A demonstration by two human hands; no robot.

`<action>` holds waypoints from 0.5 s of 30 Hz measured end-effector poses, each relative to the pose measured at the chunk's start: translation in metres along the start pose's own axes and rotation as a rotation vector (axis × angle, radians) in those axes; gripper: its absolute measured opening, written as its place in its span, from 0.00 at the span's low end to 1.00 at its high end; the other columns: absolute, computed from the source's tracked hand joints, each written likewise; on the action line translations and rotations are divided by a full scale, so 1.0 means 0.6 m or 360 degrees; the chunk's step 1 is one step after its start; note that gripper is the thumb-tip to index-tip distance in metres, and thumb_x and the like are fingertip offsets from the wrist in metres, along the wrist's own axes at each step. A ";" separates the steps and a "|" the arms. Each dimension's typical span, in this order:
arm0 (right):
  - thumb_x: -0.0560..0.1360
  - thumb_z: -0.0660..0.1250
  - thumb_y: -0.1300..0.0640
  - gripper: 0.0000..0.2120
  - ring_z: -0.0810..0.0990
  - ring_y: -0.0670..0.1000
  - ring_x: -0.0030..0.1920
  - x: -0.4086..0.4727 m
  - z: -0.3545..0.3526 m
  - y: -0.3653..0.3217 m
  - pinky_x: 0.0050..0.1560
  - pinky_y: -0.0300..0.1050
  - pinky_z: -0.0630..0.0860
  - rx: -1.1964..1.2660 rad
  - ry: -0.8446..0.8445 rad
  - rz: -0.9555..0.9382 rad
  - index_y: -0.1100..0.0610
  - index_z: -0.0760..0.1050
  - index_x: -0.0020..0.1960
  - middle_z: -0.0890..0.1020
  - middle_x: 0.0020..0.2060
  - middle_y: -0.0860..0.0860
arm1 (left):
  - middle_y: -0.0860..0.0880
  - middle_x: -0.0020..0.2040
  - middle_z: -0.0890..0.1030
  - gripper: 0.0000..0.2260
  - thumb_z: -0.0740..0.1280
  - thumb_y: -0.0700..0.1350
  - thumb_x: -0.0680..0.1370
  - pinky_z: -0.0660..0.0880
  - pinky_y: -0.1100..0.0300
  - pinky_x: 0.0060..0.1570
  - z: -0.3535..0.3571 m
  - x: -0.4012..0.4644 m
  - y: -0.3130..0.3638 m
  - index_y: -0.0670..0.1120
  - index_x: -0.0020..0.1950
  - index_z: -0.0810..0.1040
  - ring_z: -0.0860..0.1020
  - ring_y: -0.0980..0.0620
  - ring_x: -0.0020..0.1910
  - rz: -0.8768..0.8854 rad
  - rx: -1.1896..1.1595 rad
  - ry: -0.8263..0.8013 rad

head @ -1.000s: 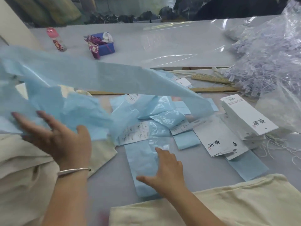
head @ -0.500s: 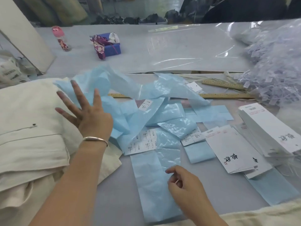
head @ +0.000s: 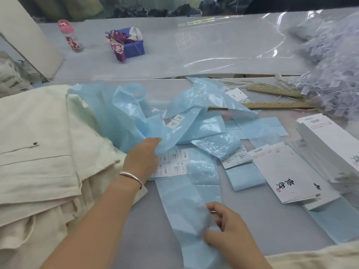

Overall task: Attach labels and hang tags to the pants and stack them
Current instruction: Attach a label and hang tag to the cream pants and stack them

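Observation:
Cream pants (head: 42, 152) lie stacked at the left of the grey table (head: 147, 220). A heap of pale blue label backing strips (head: 136, 113) spreads across the middle, with white printed size labels (head: 174, 164) on one sheet. My left hand (head: 143, 158) rests on that label sheet, its fingers under a loose blue strip. My right hand (head: 227, 228) pinches the edge of a long blue strip (head: 186, 220) near the front. White hang tags (head: 287, 171) with black characters lie at the right beside a taller stack of tags (head: 330, 144).
A heap of white tag strings in clear plastic (head: 334, 66) fills the right rear. Two wooden rulers (head: 275, 104) lie behind the strips. A pink bottle (head: 71, 35) and a blue box (head: 132, 45) stand far back. More cream fabric (head: 314, 257) lies at the front right.
My left hand has dropped from above the pants down onto the label sheet. The big blue strip it flung lies settled on the heap. My right hand has closed on the long strip's edge.

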State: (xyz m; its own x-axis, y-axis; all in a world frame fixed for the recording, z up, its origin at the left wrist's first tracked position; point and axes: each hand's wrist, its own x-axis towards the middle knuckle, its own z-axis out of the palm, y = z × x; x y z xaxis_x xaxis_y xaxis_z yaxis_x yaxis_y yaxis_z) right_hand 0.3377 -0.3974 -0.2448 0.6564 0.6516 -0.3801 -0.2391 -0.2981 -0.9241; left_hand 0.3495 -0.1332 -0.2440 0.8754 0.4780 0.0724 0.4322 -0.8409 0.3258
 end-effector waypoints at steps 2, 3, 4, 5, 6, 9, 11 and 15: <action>0.55 0.65 0.66 0.22 0.78 0.51 0.34 -0.009 -0.015 -0.004 0.34 0.41 0.71 0.0204 -0.0128 0.0007 0.58 0.81 0.49 0.85 0.38 0.57 | 0.41 0.65 0.77 0.21 0.60 0.33 0.76 0.68 0.50 0.62 -0.009 -0.002 -0.011 0.45 0.69 0.74 0.75 0.40 0.62 -0.0086 -0.0053 0.0189; 0.55 0.64 0.68 0.23 0.79 0.51 0.36 -0.015 -0.022 -0.006 0.33 0.39 0.71 0.0296 -0.0222 -0.0003 0.60 0.82 0.49 0.85 0.39 0.57 | 0.38 0.61 0.79 0.20 0.60 0.32 0.76 0.69 0.49 0.59 -0.013 -0.002 -0.014 0.43 0.67 0.76 0.76 0.38 0.59 -0.0107 -0.0064 0.0286; 0.55 0.64 0.69 0.23 0.80 0.50 0.38 -0.022 -0.029 -0.008 0.35 0.38 0.72 0.0339 -0.0313 -0.0026 0.60 0.83 0.49 0.85 0.41 0.58 | 0.36 0.58 0.80 0.18 0.60 0.32 0.76 0.70 0.47 0.56 -0.018 -0.001 -0.015 0.41 0.65 0.76 0.77 0.35 0.56 -0.0132 -0.0085 0.0376; 0.56 0.63 0.70 0.23 0.81 0.50 0.40 -0.029 -0.036 -0.007 0.36 0.37 0.72 0.0343 -0.0390 -0.0043 0.60 0.84 0.48 0.85 0.42 0.59 | 0.33 0.55 0.80 0.18 0.60 0.32 0.77 0.70 0.46 0.52 -0.022 0.000 -0.016 0.41 0.65 0.77 0.78 0.33 0.54 -0.0162 -0.0119 0.0452; 0.56 0.63 0.70 0.21 0.81 0.50 0.40 -0.034 -0.040 -0.003 0.36 0.37 0.71 0.0351 -0.0449 -0.0050 0.62 0.84 0.47 0.84 0.41 0.60 | 0.32 0.53 0.80 0.17 0.60 0.32 0.77 0.71 0.45 0.50 -0.025 0.000 -0.016 0.40 0.65 0.76 0.77 0.32 0.52 -0.0180 -0.0138 0.0525; 0.60 0.63 0.72 0.10 0.77 0.53 0.42 -0.044 -0.043 0.007 0.44 0.42 0.66 0.0280 -0.0445 -0.0162 0.71 0.80 0.39 0.79 0.40 0.67 | 0.31 0.49 0.80 0.19 0.55 0.37 0.75 0.71 0.44 0.44 -0.035 -0.006 -0.013 0.38 0.64 0.76 0.77 0.28 0.46 -0.0171 -0.0188 0.0724; 0.60 0.62 0.71 0.09 0.77 0.51 0.41 -0.049 -0.038 0.012 0.45 0.43 0.65 0.0100 -0.0377 -0.0225 0.62 0.79 0.31 0.79 0.37 0.56 | 0.30 0.48 0.80 0.20 0.54 0.37 0.75 0.70 0.45 0.44 -0.045 -0.011 -0.010 0.37 0.64 0.75 0.77 0.28 0.45 -0.0148 -0.0229 0.0818; 0.60 0.61 0.75 0.16 0.77 0.45 0.38 -0.052 -0.045 0.029 0.42 0.38 0.67 -0.0180 -0.0240 -0.0318 0.55 0.74 0.26 0.79 0.38 0.43 | 0.31 0.50 0.80 0.16 0.56 0.37 0.78 0.68 0.50 0.44 -0.067 -0.018 -0.007 0.37 0.63 0.76 0.77 0.30 0.48 -0.0276 -0.0429 0.1018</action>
State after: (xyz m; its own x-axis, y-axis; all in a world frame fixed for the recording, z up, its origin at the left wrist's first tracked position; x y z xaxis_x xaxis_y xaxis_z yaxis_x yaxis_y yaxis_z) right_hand 0.3322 -0.4416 -0.2480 0.5666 0.7993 -0.2002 -0.0288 -0.2236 -0.9743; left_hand 0.3297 -0.1248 -0.2083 0.4645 0.7236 0.5105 0.4127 -0.6869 0.5982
